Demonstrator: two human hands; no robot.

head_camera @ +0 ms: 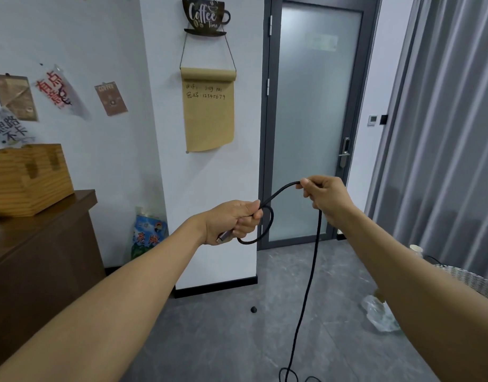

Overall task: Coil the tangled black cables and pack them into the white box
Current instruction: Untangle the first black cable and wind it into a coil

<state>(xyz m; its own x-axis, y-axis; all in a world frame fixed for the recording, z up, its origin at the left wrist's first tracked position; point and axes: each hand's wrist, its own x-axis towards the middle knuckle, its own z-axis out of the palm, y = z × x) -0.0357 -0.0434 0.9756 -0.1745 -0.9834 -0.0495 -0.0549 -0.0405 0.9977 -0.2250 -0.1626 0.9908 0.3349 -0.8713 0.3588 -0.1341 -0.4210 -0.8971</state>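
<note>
Black braided cable (311, 271), thin and round, is up in the air between two outstretched bare arms, in front of a frosted-glass door with a grey frame (314, 111). The left hand (232, 221) sits lower, knuckles toward the wall, its fingers (248, 224) curled tight round the cable, with a small loop hanging just below the fist and the cable's grey metal plug (223, 237) poking out under the palm. From that fist the cable arcs up and right to the right hand (324, 195), held higher with the wrist bent, thumb and fingertips pinching the line at the top of the arc. From there it drops straight down, well clear of both forearms, and ends in loose curls on the grey tiled floor (237, 326) at the bottom edge. Off to the left, a slatted light-wood box (30, 177) stands on a dark brown wooden worktop (44, 224).
</note>
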